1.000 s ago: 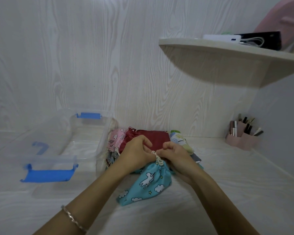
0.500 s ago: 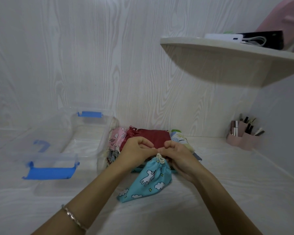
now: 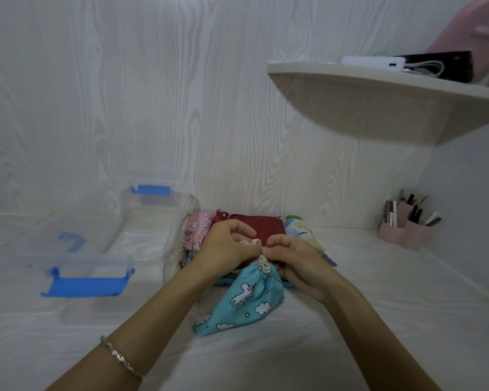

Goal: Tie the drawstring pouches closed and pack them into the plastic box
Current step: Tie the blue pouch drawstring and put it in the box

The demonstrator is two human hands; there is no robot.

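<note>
Pinching the drawstring [image 3: 263, 265] of the blue pouch [image 3: 246, 301]: left hand [image 3: 227, 245], right hand [image 3: 295, 259].

Whitish wood-grain tabletop [image 3: 378, 320] here. A clear plastic box [image 3: 178, 221] with blue latches sits on it near the back wall, and its lid [image 3: 91, 261] lies just to the box's left. A pile of fabric pouches [image 3: 266, 227] is just right of the box. Down-right of the box a blue unicorn pouch [image 3: 246, 300] has its bottom end on the table. The pink pen holder [image 3: 407, 232] is way off to the right.
</note>
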